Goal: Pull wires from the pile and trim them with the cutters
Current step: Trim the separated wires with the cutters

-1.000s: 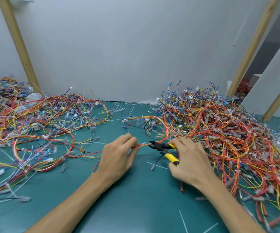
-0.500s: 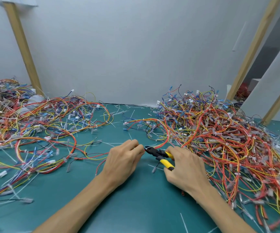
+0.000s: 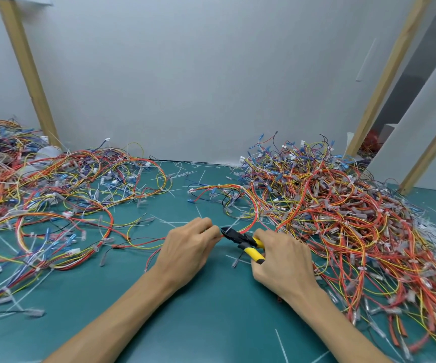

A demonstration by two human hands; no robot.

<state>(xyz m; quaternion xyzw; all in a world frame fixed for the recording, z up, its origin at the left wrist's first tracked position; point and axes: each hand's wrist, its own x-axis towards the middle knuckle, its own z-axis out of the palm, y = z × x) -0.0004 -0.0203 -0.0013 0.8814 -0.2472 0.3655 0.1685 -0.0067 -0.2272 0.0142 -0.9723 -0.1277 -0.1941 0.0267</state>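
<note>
A big tangled pile of red, yellow and blue wires [image 3: 342, 210] fills the right side of the green mat [image 3: 211, 310]. My right hand [image 3: 282, 258] grips the yellow-handled cutters [image 3: 245, 243], black jaws pointing left. My left hand [image 3: 188, 247] pinches a red and yellow wire bundle [image 3: 248, 226] that arcs back into the right pile. The jaw tips sit right at my left fingertips, against that bundle.
A second spread of wires [image 3: 54, 195] covers the left side of the mat. Loose white cable-tie offcuts [image 3: 281, 347] and clear sleeves lie scattered around. A white wall stands behind, with wooden posts [image 3: 25, 72] at left and right.
Both hands have stayed together at the mat's centre. The cutters' jaws have closed in on the wire right at my left fingertips.
</note>
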